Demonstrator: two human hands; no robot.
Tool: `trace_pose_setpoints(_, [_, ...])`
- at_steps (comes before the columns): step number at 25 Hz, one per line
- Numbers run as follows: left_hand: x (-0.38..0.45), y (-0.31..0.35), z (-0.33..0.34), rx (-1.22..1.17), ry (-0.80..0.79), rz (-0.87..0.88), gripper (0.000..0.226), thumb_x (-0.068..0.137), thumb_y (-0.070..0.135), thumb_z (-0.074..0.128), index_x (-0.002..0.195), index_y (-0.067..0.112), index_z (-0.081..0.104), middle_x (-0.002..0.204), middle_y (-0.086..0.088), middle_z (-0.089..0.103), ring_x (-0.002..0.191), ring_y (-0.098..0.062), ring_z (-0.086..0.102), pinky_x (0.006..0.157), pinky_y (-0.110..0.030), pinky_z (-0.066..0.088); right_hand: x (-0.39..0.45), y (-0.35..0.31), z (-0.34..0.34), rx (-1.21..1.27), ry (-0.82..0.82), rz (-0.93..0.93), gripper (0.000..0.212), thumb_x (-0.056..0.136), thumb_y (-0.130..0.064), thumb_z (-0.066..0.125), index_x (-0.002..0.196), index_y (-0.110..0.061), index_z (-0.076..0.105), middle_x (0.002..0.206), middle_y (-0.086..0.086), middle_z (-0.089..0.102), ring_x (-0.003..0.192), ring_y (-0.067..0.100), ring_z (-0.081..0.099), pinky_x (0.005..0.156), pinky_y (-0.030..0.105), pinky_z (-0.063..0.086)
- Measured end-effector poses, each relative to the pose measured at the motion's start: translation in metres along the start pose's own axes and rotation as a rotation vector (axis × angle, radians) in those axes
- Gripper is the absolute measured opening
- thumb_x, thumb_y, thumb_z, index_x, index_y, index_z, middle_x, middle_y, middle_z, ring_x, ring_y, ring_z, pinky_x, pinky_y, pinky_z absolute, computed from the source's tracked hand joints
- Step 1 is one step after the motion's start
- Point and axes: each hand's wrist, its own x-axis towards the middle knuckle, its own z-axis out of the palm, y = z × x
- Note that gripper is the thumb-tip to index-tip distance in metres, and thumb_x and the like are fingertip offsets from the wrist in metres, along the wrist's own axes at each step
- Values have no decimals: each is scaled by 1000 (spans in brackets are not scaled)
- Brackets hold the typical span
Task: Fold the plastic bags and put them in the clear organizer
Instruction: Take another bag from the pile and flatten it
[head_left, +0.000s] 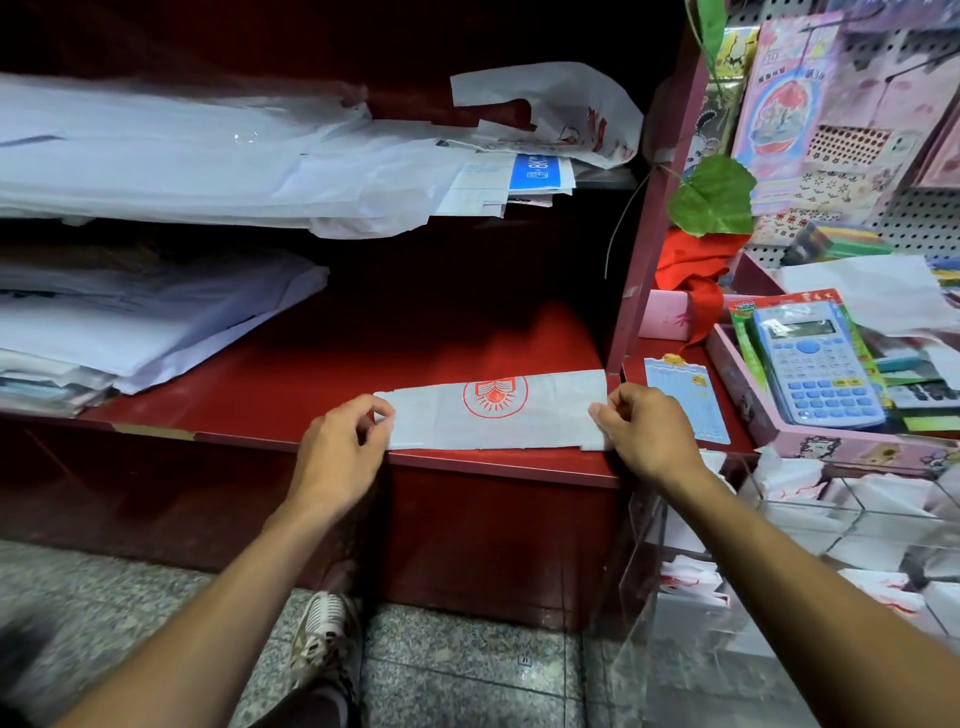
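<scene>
Both hands are pinching the ends of a folded bag on the red shelf.

The bag (496, 410) is lying flat as a long strip at the shelf (291, 384) front edge, red logo facing up. Left hand (340, 447) is pinching its 9 o'clock end, right hand (647, 428) its 3 o'clock end. The organizer (810, 545) is sitting at 4 o'clock, folded bags inside; a calculator (818, 364) is at 2 o'clock.

Bare red shelf (311, 384) lies open between paper stacks (130, 322) and cabinet post (631, 291).
</scene>
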Motion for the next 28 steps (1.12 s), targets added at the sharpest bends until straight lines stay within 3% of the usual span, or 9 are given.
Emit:
trace_pose_setpoints(3, [-4, -3, 1, 73, -52, 126, 11, 86, 27, 72, 97, 26, 71, 91, 11, 58, 90, -14, 49, 84, -36, 44, -2, -2, 4, -103, 14, 11, 22, 92, -35, 63, 89, -16, 53, 75, -1, 61, 74, 25, 56, 61, 32, 36])
trace_pose_setpoints(6, [-4, -11, -5, 103, -274, 189, 49, 73, 55, 69, 117, 32, 68, 125, 23, 54, 117, -6, 43, 99, -32, 32, -3, -3, 1, -72, 53, -85, 31, 89, -47, 61, 101, -21, 51, 92, -2, 56, 87, 26, 55, 69, 34, 39])
trace_pose_setpoints(11, [3, -19, -13, 88, -249, 292, 32, 76, 9, 83, 102, 26, 77, 103, 23, 66, 96, -16, 54, 91, -23, 42, -11, 4, -20, -479, -439, -401, 82, 65, -83, 54, 131, -35, 50, 136, -14, 45, 120, 17, 39, 97, 38, 32])
trace_pose_setpoints(13, [1, -14, -16, -7, -244, 292, 29, 75, 8, 83, 87, 34, 76, 91, 22, 70, 91, -12, 55, 84, -13, 39, -8, 6, -23, -514, -468, -422, 72, 70, -66, 72, 133, -36, 53, 130, -14, 47, 117, 17, 39, 95, 36, 33])
trace_pose_setpoints(15, [-1, -4, -21, -186, -231, 223, 27, 75, 5, 82, 83, 31, 76, 95, 18, 73, 92, -3, 61, 85, -10, 41, -6, 7, -26, -261, -444, -442, 37, 74, -47, 81, 107, -33, 71, 107, -14, 61, 104, 17, 51, 87, 34, 40])
trace_pose_setpoints(17, [-4, 12, -28, -463, -201, 47, 16, 80, 4, 76, 86, 19, 77, 90, 11, 76, 85, 1, 66, 81, -10, 47, -7, 2, -31, 105, -422, -324, 11, 78, -30, 83, 80, -23, 76, 83, -4, 69, 81, 13, 62, 72, 30, 47])
trace_pose_setpoints(21, [-7, 40, -31, -843, -109, -296, 11, 93, 18, 63, 99, 15, 71, 86, 1, 77, 78, -11, 73, 63, -20, 56, -14, -25, -37, 731, -316, 71, 19, 85, -20, 74, 89, -3, 70, 76, 6, 75, 64, 15, 69, 54, 22, 51])
trace_pose_setpoints(26, [-7, 44, -9, -838, 11, -482, 15, 99, 23, 57, 102, 15, 69, 93, -3, 76, 79, -15, 73, 64, -26, 59, -2, -34, -19, 718, -368, 341, 37, 94, -46, 59, 102, -11, 69, 89, 8, 76, 74, 22, 73, 63, 33, 57])
trace_pose_setpoints(28, [-4, 39, -5, -807, 62, -544, 16, 101, 23, 54, 97, 16, 68, 95, -5, 75, 79, -18, 73, 67, -29, 59, 0, -33, -17, 717, -473, 401, 20, 95, -24, 55, 104, -10, 65, 86, 11, 71, 67, 22, 69, 55, 32, 55])
